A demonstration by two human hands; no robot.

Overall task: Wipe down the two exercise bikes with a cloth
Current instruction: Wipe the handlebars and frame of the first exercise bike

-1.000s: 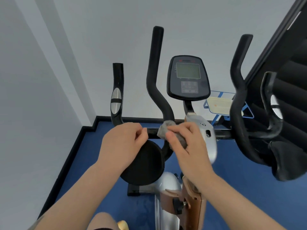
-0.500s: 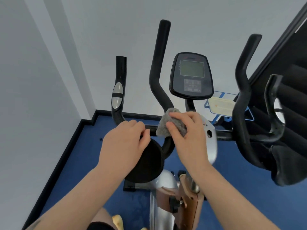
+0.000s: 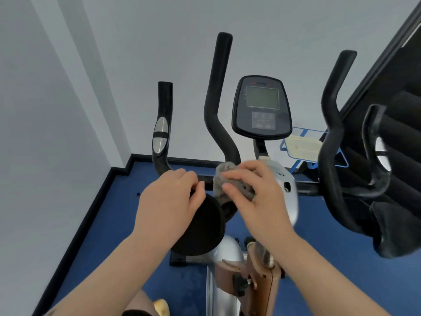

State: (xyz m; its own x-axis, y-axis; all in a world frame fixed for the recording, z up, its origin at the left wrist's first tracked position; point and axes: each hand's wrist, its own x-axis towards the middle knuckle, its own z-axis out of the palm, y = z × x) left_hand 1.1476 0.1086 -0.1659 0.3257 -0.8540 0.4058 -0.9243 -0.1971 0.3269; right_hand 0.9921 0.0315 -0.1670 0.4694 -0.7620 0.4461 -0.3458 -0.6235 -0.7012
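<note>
Head view, going left to right: the short handle [image 3: 162,133] with its silver pad stands by the wall, and the left hand [image 3: 169,202] rests at its foot on the crossbar [image 3: 206,179], fingers curled over the bar with the thumb tucked against them, steadying the exercise bike [image 3: 286,195]. Just beside it, the right hand [image 3: 255,193] pinches the grey cloth [image 3: 224,179] between thumb and fingers, bunched round the base of the tall curved handle [image 3: 217,99] where it meets the crossbar. Above sits the console [image 3: 262,106], and further right the other tall handle [image 3: 331,124], with a dark padded machine [image 3: 401,179] at the edge.

Over the last second the cloth has crept slightly up from the crossbar joint onto the lower bend of the tall handle, while the left hand has hardly shifted. That suggests the joint has been rubbed and the wipe is starting up the stem. Most of this bike, console and right-side handles included, probably remains to be done. I cannot tell whether the machine at the right is the second bike.
</note>
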